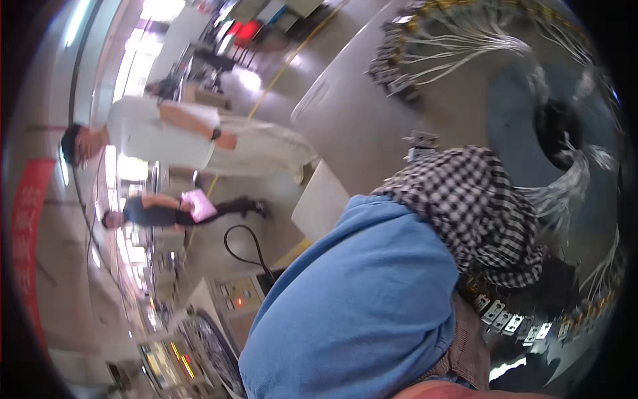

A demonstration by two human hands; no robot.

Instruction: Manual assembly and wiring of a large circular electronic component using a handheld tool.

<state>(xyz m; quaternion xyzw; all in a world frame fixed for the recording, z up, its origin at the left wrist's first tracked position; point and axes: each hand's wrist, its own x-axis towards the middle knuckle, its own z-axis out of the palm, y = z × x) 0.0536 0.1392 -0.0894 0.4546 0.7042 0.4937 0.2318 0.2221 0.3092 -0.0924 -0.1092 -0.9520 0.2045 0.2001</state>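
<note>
View of a workshop, with the room tilted onto its side. White wire bundles (478, 46) fan out along the rim of a grey work surface (452, 100) at the right, many of them ending in metal connectors (512, 324); other strands run toward a dark opening in a blue disc (505, 120). A blue garment (359, 299) fills the lower centre, adjoining a black-and-white checked sleeve (465, 206) (whose wearer cannot be determined), which reaches over the work surface. A metal block (422, 143) lies just beside the sleeve, and the lower row of connectors lies near its gathered end. Neither the left hand nor the right hand can be made out, so whether either is clenched, released or grasping cannot be told. To the left stand a person in pale clothing (163, 133) and, apart, a person in dark clothing (159, 209) holding a pink object (199, 205). Nearer are a control panel (239, 296) with a red lamp, a black cable loop (242, 243) and a lit screen (169, 364).
</note>
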